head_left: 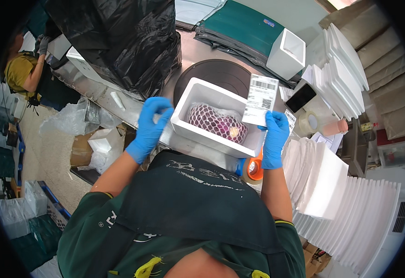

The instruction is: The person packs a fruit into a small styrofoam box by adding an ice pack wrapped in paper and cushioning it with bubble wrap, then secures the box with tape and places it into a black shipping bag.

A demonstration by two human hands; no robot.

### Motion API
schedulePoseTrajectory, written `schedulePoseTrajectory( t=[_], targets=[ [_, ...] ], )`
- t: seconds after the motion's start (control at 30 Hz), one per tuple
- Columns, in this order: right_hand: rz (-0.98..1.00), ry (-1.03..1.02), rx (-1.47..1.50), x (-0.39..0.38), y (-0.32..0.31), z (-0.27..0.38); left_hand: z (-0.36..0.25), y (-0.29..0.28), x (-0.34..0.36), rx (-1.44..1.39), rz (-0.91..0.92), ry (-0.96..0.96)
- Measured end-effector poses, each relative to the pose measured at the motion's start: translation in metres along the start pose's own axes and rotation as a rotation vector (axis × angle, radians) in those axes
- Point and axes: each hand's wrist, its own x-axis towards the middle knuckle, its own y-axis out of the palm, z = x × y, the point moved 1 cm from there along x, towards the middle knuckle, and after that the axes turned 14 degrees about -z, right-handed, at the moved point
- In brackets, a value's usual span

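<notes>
Both my hands wear blue gloves. My right hand pinches the lower edge of a white shipping label, holding it upright over the right end of a white foam box. Inside the lidless box lies a dark purple, rounded item in white foam netting; its kind is hard to make out. Beside the box's left end, my left hand is held with curved fingers, a gap showing between them and nothing inside. The box stands on a metal table, partly in front of a round dark turntable.
A black plastic bag stands at the back left. Green bags, a small foam box, a phone and a tape roll lie beyond. An orange tape dispenser and foam sheets are right. Another person works far left.
</notes>
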Motion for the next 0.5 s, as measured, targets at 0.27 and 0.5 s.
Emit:
schedulePoseTrajectory(
  t=[0.27,0.5],
  targets=[
    [-0.261,0.003,-0.234,0.063,-0.108,-0.043,0.083,-0.115,0.018,0.088,-0.453,-0.345],
    [-0.104,-0.280,-0.582,0.043,-0.068,0.004,0.115,-0.196,0.112,-0.031,-0.769,-0.310]
  ],
)
